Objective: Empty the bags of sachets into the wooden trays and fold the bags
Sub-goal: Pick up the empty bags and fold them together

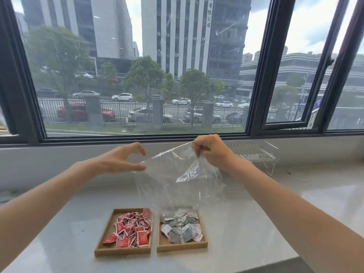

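- Bag (177, 174) is clear plastic, held up in the air over the two trays, hanging down with its bottom edge just above the silver pile, and it looks empty.
- Right hand (211, 151) is clenched on the bag's top corner at about 1 o'clock from the view's centre, fingers bunched tight around the plastic.
- Left hand (122, 160) sits at roughly 10 o'clock from the bag's middle, thumb and fingers spread in a loose C shape. The thumb tip is right at the bag's left edge, but I honestly can't tell if it's pinching it or only touching.
- Left wooden tray (102, 251) is at 7 o'clock from the bag, holding a heap of red sachets (132, 231).
- Right wooden tray (204, 243) is touching or just beside it, straight under the bag, with silver sachets (181, 227) piled inside.
- Both trays rest on a pale countertop (256, 223) under the window.
- A clear acrylic rack (260, 156) stands at 3 o'clock from the right hand, against the sill.
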